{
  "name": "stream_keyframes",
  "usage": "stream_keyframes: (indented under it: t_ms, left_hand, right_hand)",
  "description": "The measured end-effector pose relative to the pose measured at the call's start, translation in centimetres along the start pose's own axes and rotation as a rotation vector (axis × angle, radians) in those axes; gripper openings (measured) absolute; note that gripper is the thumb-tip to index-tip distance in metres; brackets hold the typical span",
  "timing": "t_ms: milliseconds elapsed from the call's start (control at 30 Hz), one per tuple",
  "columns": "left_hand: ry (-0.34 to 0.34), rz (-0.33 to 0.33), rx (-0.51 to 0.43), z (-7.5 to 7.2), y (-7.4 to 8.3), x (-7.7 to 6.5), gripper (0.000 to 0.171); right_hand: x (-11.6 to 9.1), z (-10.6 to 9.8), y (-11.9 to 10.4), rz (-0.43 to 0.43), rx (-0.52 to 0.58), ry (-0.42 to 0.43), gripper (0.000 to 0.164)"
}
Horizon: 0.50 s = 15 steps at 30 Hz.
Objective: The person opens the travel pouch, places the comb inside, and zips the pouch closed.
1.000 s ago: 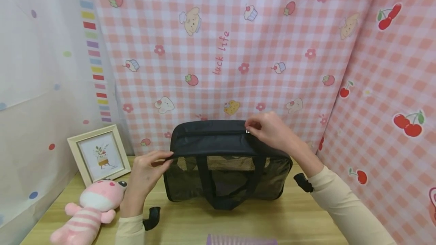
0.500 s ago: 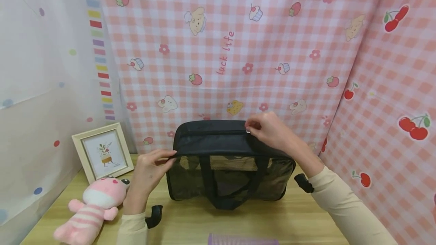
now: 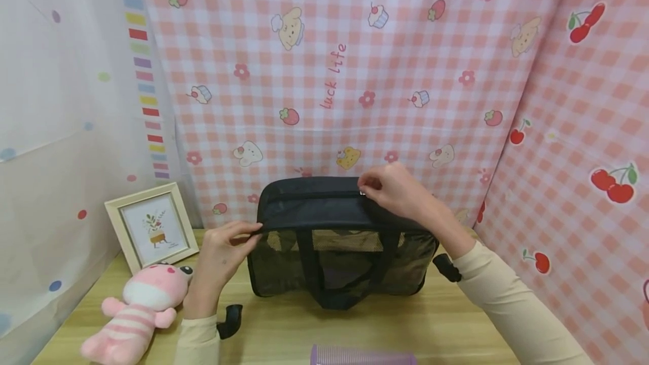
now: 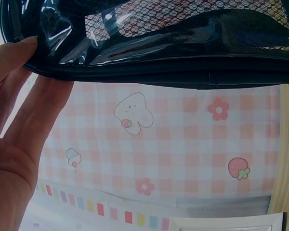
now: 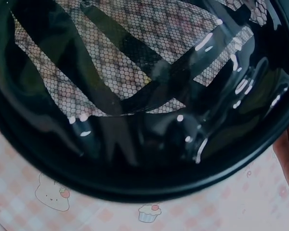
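Observation:
A black bag (image 3: pixel 284 269) with see-through sides and mesh stands upright on the wooden table. Its dark strap handle (image 3: pixel 342 301) hangs down the front. My left hand (image 3: pixel 223 252) pinches the bag's top left corner edge; in the left wrist view the thumb of that hand (image 4: pixel 14 53) lies on the clear side. At the top of the bag, my right hand (image 3: pixel 400 190) pinches the small metal zipper pull (image 3: pixel 362 192), mostly covered by the fingertips. The right wrist view shows the bag's clear end panel (image 5: pixel 130 139), with only a sliver of hand at its right edge.
On the left, a pink plush toy (image 3: pixel 134 314) lies in front of a cream picture frame (image 3: pixel 114 224). A purple comb (image 3: pixel 362 356) lies at the table's front edge. Checked cloth (image 3: pixel 324 78) hangs close behind the bag.
My right hand has shifted slightly left along the top of the bag with the zipper pull. The left hand keeps its hold on the corner.

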<state>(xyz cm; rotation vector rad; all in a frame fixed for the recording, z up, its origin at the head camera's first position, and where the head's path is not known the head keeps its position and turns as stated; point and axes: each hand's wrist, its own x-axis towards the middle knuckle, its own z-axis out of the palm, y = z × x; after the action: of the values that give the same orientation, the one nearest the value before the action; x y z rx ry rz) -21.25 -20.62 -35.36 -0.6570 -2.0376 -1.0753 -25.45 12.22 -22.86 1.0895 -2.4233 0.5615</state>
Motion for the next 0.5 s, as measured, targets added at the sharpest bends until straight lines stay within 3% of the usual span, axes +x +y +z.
stream_keyframes:
  t_ms: [500]
  left_hand:
    - [-0.002, -0.005, 0.026, -0.08, 0.07, 0.01, 0.028]
  right_hand:
    - [0.91, 0.36, -0.98, 0.021, 0.0, -0.038, 0.005]
